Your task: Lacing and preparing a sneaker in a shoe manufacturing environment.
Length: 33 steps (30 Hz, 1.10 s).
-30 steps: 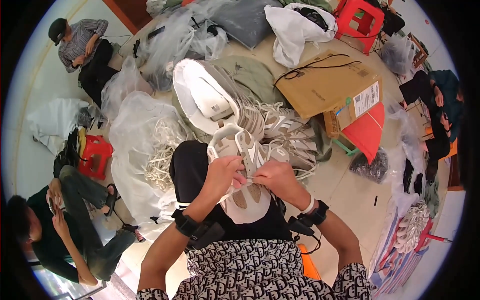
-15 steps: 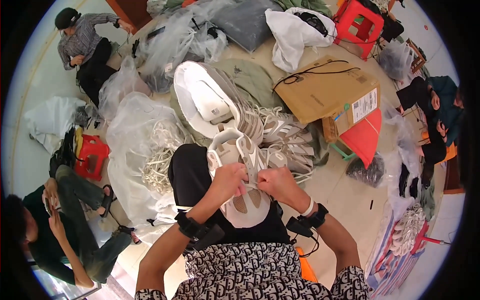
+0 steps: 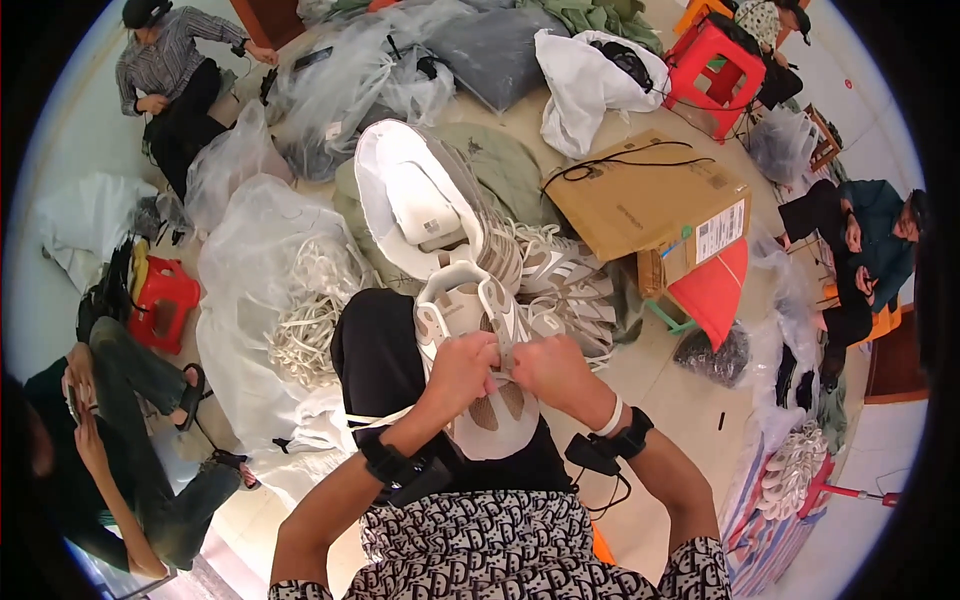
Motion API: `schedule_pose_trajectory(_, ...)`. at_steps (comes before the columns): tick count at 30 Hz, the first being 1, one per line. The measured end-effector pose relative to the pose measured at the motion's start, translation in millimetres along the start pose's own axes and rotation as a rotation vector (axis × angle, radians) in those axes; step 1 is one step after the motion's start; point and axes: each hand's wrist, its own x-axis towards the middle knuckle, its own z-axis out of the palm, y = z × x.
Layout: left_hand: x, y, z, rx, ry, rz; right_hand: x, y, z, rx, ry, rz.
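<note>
1. We see a pale shoe point(image 3: 480, 380) lying on the lap, directly under both hands, its long axis running from near to far with the opening at the far end.
2. Our left hand point(image 3: 462, 368) is closed in a pinch at the shoe's middle, and a white lace point(image 3: 385, 418) trails from it toward the near left across the dark trousers.
3. Our right hand point(image 3: 556, 372) is closed too, gripping the shoe's tongue area just right of the left hand; the two hands almost touch, and neither is clearly nearer.
4. Just beyond, a heap of pale shoes point(image 3: 560, 280) rests on the floor, with a big white sole point(image 3: 410, 210) tilted up.
5. To the far right a brown cardboard box point(image 3: 640, 200) carries a white rectangular label point(image 3: 720, 230) on its side.
6. To the left a clear plastic bag point(image 3: 260, 290) holds white laces.
</note>
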Motion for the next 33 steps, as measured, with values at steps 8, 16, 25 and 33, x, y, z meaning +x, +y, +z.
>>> schedule_pose_trajectory(8, -2.2, -9.7, 2.9, -0.016, 0.092, 0.098, 8.9, -17.9, -12.4, -0.101, 0.046, -0.206)
schedule_pose_trajectory(16, -2.7, -6.3, 5.2, -0.092, 0.067, 0.054, 12.8, 37.1, 1.6, 0.576, -0.099, -0.297)
schedule_pose_trajectory(25, -0.1, -7.7, 8.2, -0.107, 0.073, 0.042, 14.6, 6.9, -9.9, -0.008, -0.040, -0.242)
schedule_pose_trajectory(33, -2.2, -7.4, 1.1, -0.245, -0.056, -0.055, -9.2, -2.7, -8.6, 0.115, 0.064, -0.115)
